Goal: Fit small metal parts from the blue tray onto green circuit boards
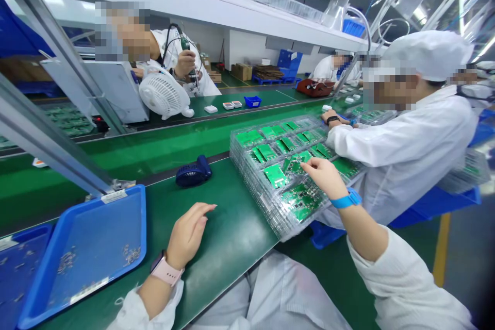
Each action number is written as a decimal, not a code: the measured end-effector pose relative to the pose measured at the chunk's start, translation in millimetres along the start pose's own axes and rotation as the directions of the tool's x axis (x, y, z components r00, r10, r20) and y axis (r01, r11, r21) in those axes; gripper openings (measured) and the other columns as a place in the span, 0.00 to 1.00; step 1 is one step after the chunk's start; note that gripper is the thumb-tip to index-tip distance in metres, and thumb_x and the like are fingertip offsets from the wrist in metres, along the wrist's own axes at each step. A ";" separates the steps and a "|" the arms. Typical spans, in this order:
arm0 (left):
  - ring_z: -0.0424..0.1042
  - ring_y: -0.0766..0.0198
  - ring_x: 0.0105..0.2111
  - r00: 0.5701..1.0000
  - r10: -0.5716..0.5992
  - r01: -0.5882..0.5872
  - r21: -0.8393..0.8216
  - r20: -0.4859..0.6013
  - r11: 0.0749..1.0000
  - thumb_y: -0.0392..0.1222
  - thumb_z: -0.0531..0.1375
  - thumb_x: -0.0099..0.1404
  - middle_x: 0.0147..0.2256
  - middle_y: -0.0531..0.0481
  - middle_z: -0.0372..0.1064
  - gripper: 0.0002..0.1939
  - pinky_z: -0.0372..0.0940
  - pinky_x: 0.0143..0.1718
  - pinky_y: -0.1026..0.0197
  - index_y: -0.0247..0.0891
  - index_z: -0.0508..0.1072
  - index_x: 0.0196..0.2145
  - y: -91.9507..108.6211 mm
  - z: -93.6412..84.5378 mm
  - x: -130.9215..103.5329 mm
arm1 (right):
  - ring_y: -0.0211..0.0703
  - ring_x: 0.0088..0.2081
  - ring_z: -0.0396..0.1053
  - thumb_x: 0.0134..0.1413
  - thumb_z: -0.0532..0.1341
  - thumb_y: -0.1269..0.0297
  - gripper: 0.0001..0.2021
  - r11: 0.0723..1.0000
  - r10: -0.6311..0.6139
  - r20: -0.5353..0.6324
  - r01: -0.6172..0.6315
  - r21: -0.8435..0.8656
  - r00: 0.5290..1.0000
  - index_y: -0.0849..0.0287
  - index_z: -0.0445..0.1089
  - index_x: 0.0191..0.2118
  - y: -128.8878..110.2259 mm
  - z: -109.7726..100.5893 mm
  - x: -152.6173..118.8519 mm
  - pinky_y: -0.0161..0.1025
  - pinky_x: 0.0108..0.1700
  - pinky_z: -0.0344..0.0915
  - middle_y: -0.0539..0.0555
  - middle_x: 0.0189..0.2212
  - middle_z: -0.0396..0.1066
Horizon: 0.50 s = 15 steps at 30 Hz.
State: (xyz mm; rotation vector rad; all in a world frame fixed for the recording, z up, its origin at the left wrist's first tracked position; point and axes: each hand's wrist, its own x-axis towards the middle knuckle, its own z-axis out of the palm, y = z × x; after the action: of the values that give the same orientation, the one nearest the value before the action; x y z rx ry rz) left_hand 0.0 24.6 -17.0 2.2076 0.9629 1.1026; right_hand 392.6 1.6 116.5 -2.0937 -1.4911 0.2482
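My right hand (325,176), with a blue band at the wrist, pinches the edge of a green circuit board (294,163) above a clear plastic tray. That tray tops a stack of clear trays (266,211), its compartments filled with more green boards. My left hand (188,233), a pink-strapped watch on its wrist, hovers over or rests on the green bench top (228,211); which one I cannot tell. Its fingers are stretched out, close together, and hold nothing.
A blue tray (141,221) with small metal parts lies on the left, overlapping another blue tray (23,273). A dark blue handheld fan (191,172) lies near the bench's far edge. Beyond runs a green conveyor (185,147). A co-worker (410,134) sits close on the right.
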 end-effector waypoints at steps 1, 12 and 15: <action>0.71 0.62 0.39 1.000 -0.001 0.001 0.007 0.001 1.000 0.44 0.46 0.73 0.45 0.44 0.71 0.19 0.67 0.41 0.61 0.39 0.74 0.49 0.2 -0.1 0.0 | 0.38 0.24 0.56 0.54 0.55 0.51 0.18 1.000 0.007 0.008 -0.007 -0.026 1.000 0.57 0.61 0.20 -1.5 1.7 -1.9 0.38 0.28 0.49 0.47 0.17 0.57; 0.74 0.60 0.42 1.000 0.029 -0.028 0.056 -0.004 0.998 0.43 0.48 0.72 0.45 0.44 0.73 0.17 0.69 0.41 0.62 0.39 0.75 0.48 3.3 0.2 2.0 | 0.42 0.26 0.62 0.54 0.54 0.47 0.22 0.987 -0.042 0.072 0.030 0.158 0.997 0.60 0.72 0.23 -5.9 1.0 -7.3 0.39 0.31 0.55 0.51 0.19 0.66; 0.74 0.61 0.42 1.000 0.025 -0.025 0.053 0.003 0.998 0.42 0.48 0.72 0.45 0.45 0.73 0.17 0.69 0.42 0.63 0.39 0.75 0.48 3.5 0.5 2.3 | 0.43 0.25 0.62 0.54 0.56 0.47 0.22 0.986 -0.035 0.085 0.021 0.164 0.996 0.61 0.75 0.25 -4.8 4.4 -5.5 0.39 0.30 0.55 0.51 0.19 0.66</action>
State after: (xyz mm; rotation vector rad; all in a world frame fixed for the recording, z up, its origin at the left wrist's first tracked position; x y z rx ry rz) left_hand 2.7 24.1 -13.8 2.2687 0.9772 1.0967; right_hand 384.7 -0.9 114.6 -1.9529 -1.4962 0.4413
